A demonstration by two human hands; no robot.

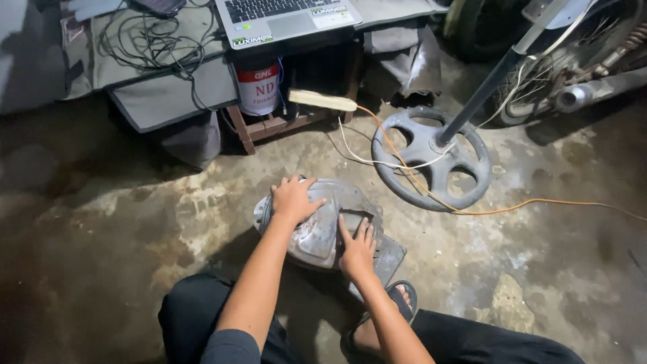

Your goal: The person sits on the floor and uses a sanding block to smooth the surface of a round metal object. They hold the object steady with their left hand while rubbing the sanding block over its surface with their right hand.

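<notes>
Metal cover (323,226), dull grey, curved, dented-looking, lies on the concrete floor (121,222) right in front of the seated person, between the knees and the fan base. Left hand (294,199) lies flat on its upper left rim, fingers spread, palm down, pressing rather than clasping. Right hand (357,246) lies open on the lower right part, fingers pointing up toward a dark opening in the panel; no closed grip on either side. No tool in either hand, none seen near.

Progress, as a judgement: cover looks only steadied so far, nothing visibly taken off or lying loose beside it; handling seems at an early point.

Room: bare floor wide open to the left and far right. Ahead is tight: round fan base (431,158) with its pole just beyond the cover, orange cable (526,205) and white cable (377,160) trailing across. Sandalled foot (397,300) sits just under the cover's right edge. Low counter (168,94) with laptop (286,17), paint bucket (258,87) below, well back. Motorbike wheel (539,94) top right.
</notes>
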